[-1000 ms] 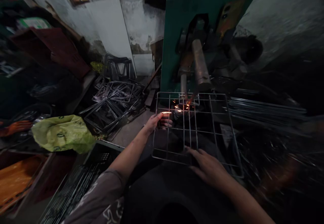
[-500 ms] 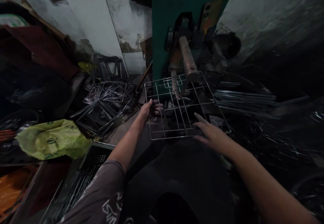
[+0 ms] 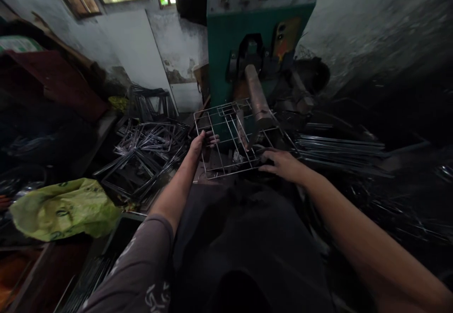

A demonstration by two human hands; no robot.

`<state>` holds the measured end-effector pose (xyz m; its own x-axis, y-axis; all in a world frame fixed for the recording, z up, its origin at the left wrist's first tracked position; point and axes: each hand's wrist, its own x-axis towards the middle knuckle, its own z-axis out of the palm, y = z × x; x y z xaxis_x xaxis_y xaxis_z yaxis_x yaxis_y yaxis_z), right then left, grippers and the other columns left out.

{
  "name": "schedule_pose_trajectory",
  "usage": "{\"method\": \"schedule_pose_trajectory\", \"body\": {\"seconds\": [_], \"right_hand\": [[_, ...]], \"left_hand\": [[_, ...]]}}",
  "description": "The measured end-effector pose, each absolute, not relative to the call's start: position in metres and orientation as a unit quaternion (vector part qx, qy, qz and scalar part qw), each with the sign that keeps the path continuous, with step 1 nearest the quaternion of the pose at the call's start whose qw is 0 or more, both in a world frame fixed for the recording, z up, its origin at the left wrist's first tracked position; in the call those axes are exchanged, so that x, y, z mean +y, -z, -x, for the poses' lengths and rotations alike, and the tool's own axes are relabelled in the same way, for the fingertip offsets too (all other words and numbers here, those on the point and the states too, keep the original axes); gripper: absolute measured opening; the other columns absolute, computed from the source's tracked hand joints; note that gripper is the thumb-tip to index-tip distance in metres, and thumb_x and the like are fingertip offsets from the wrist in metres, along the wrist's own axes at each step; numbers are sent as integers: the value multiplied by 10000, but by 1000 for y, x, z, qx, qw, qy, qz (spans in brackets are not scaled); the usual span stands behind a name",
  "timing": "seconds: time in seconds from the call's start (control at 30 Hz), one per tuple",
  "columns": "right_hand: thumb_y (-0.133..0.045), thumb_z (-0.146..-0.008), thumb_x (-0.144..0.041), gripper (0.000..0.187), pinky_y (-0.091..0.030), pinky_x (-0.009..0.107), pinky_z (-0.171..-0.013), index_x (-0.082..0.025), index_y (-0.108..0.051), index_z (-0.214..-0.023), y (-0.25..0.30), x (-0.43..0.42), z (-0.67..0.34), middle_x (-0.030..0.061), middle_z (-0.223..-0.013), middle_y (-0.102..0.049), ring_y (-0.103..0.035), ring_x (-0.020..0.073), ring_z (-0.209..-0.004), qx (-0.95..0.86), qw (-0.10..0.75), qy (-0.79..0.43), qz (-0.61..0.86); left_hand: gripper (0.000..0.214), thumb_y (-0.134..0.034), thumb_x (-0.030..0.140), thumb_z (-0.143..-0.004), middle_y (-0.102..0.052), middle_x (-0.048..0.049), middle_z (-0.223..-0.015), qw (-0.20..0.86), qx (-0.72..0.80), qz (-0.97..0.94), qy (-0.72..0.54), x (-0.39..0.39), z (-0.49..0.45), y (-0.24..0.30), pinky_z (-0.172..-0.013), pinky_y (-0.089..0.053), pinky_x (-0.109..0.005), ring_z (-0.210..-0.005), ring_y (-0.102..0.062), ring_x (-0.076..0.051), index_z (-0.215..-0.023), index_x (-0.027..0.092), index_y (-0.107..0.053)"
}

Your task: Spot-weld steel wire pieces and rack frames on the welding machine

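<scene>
Left hand (image 3: 201, 144) is wrapped round the grid's (image 3: 230, 138) left edge, right hand (image 3: 281, 163) lies flat on its near corner. Looks light, stiff, snaggy, so best held by the rim wires.

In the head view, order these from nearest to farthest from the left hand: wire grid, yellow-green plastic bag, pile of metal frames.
1. Wire grid: gripped by the left hand at its left edge.
2. Pile of metal frames: just left.
3. Yellow-green plastic bag: far lower left.

Metal workshop: green welding machine (image 3: 247, 44), wire-frame heaps (image 3: 148, 148).
</scene>
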<state>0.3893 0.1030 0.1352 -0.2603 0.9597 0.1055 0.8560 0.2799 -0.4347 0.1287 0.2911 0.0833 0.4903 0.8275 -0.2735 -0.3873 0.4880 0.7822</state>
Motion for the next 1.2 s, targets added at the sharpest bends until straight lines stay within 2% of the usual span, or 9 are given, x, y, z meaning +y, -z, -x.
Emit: {"method": "schedule_pose_trajectory", "body": {"seconds": [0.13, 0.4, 0.57, 0.73, 0.9, 1.0, 1.2], "right_hand": [[-612, -821, -359, 202, -437, 372, -951, -171, -563, -765, -129, 123, -397, 113, -1202, -559, -549, 242, -1093, -791, 217, -157, 550], [-660, -775, -376, 242, -485, 363, -869, -182, -538, -696, -129, 147, -395, 99, -1064, -603, -603, 237, -937, -787, 218, -139, 560], [-638, -781, -423, 269, -480, 381, -883, -185, -545, -697, -122, 153, -399, 96, -1073, -600, -591, 242, -962, -787, 232, -149, 552], [-632, -775, -358, 200, -496, 357, -831, -173, -575, -723, -125, 158, -401, 98, -1017, -609, -595, 226, -931, -795, 212, -172, 543], [-603, -824, -367, 210, -451, 397, -942, -166, -582, -768, -136, 139, -394, 126, -1148, -572, -559, 251, -1058, -793, 204, -160, 552], [-575, -858, -375, 221, -445, 388, -954, -170, -571, -777, -143, 129, -390, 125, -1203, -545, -538, 250, -1099, -802, 197, -160, 542], [-614, -808, -349, 204, -476, 383, -890, -182, -526, -731, -142, 150, -391, 114, -1032, -587, -575, 255, -983, -799, 215, -128, 546]], "left_hand": [[471, -290, 399, -971, -687, -178, -1026, 794, 339, -326, -386, 307, -132, -81, -532, -455, -229, -864, -677, -225, -1229, 77, -518], [456, -300, 400, -971, -686, -181, -1011, 797, 333, -315, -394, 323, -133, -85, -520, -437, -208, -838, -682, -211, -1214, 84, -520], [477, -289, 418, -968, -675, -191, -1052, 806, 335, -301, -383, 330, -136, -79, -522, -435, -219, -895, -674, -236, -1252, 90, -488], [489, -258, 409, -973, -650, -210, -1111, 812, 344, -284, -375, 332, -138, -78, -505, -424, -212, -908, -672, -229, -1249, 77, -487], [478, -281, 410, -969, -671, -209, -1048, 808, 354, -296, -366, 325, -131, -79, -503, -432, -216, -895, -676, -237, -1211, 71, -516], [482, -309, 429, -962, -673, -203, -1042, 808, 352, -299, -366, 322, -128, -80, -511, -440, -221, -897, -677, -243, -1227, 77, -505], [492, -280, 408, -971, -664, -207, -1078, 803, 347, -288, -390, 329, -132, -82, -525, -428, -221, -928, -667, -244, -1274, 70, -470]]}}
